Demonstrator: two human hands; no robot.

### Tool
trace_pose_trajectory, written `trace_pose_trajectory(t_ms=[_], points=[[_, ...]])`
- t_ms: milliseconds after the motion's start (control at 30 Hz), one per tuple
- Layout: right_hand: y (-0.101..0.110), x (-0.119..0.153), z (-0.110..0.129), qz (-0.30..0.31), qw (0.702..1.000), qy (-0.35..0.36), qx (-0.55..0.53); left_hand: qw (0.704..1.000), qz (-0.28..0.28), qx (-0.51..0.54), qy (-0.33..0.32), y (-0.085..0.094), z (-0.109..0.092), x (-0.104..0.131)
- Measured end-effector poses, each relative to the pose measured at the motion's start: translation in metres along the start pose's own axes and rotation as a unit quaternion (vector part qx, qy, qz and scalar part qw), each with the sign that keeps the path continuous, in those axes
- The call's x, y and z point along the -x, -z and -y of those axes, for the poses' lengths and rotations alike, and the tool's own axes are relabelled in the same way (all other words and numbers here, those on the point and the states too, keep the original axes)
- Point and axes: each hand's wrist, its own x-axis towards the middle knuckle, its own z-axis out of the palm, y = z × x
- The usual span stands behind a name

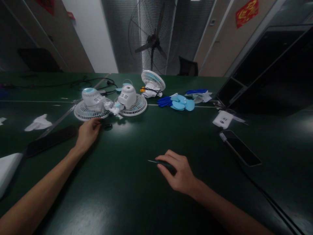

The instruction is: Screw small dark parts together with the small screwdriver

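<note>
At left centre, the bare left hand point(88, 132), fingers curled, reaches to a small black object point(107, 126) near two white plastic fans lying grille-down point(111, 103); whether it grips anything, I cannot tell. Right of them, below centre, the bare right hand point(177, 168) pinches a dark-handled screwdriver with a thin metal shaft point(166, 164), tip pointing left, above the dark green table point(127, 195)

Both hands point(179, 171) and the slender forearms point(51, 179) are bare.

Big dark fan point(153, 40) and, apparently, a chair point(188, 67) beyond the table point(122, 195)
</note>
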Motion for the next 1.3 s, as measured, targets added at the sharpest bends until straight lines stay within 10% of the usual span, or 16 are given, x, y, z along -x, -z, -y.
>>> trace_pose_trajectory(t_ms=[433, 700, 1300], points=[[0.000, 0.001, -0.004, 0.005, 1.000, -0.004, 0.018, 1.000, 0.001, -0.009, 0.007, -0.003, 0.001, -0.001], [-0.001, 0.002, -0.003, 0.007, 1.000, -0.011, 0.011, 0.980, 0.004, 0.180, 0.079, 0.008, -0.007, 0.000], [0.000, 0.000, -0.002, 0.003, 1.000, -0.007, 0.021, 0.970, 0.056, 0.234, 0.006, 0.007, -0.012, -0.001]])
